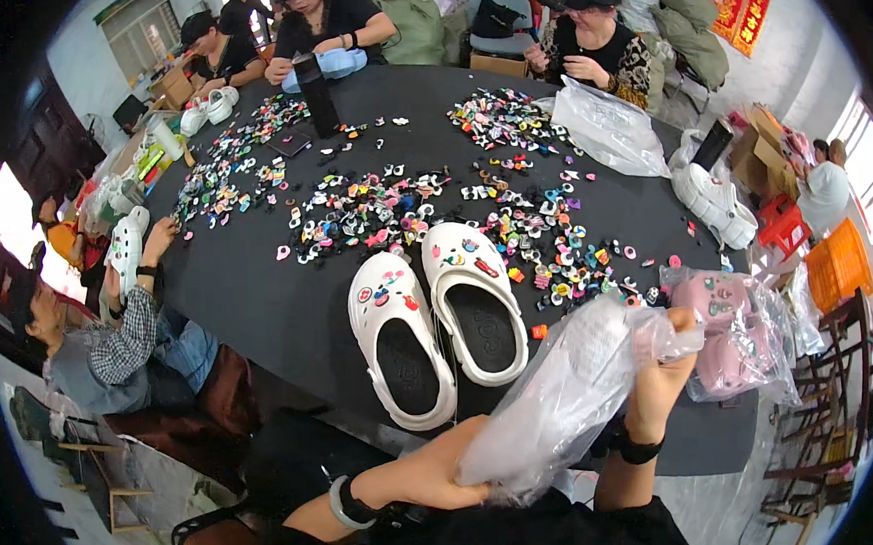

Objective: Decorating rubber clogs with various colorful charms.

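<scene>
A clear plastic bag [557,399] is stretched between my two hands above the table's near edge. My left hand [452,464] grips its lower left end, with most of the fingers hidden behind the plastic. My right hand [664,374] is closed on the upper right end, and the film partly covers its fingers. Just left of the bag lies a pair of white clogs, a left clog [367,321] and a right clog [443,262], toes pointing away from me. Colourful charms are fixed on both toes, and the black insoles show.
Loose charms [374,212] lie in several heaps across the black table [260,301]. Bagged pink clogs [726,336] sit to the right, with white clogs [714,204] beyond. A black bottle [316,96] and an empty-looking plastic bag [607,125] are farther back. Several people work around the table.
</scene>
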A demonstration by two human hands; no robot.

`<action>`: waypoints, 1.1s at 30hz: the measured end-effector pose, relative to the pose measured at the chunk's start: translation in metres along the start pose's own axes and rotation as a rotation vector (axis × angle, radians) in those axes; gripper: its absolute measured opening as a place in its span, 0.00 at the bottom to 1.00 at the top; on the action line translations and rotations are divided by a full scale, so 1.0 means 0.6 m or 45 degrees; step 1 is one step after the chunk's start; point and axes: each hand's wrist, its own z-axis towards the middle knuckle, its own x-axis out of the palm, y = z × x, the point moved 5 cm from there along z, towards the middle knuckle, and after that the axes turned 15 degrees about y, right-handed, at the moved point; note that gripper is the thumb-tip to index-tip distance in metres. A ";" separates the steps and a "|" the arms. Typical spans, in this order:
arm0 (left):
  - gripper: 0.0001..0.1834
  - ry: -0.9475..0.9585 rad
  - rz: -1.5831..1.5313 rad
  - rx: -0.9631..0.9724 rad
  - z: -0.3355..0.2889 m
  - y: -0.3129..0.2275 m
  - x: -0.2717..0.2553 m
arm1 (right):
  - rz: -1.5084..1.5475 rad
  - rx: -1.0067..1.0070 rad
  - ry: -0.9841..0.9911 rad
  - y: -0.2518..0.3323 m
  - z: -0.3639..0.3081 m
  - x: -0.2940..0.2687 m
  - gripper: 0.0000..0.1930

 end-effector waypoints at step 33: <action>0.38 -0.358 0.214 -0.275 0.033 -0.034 -0.042 | 1.054 0.318 0.578 0.020 -0.092 0.109 0.17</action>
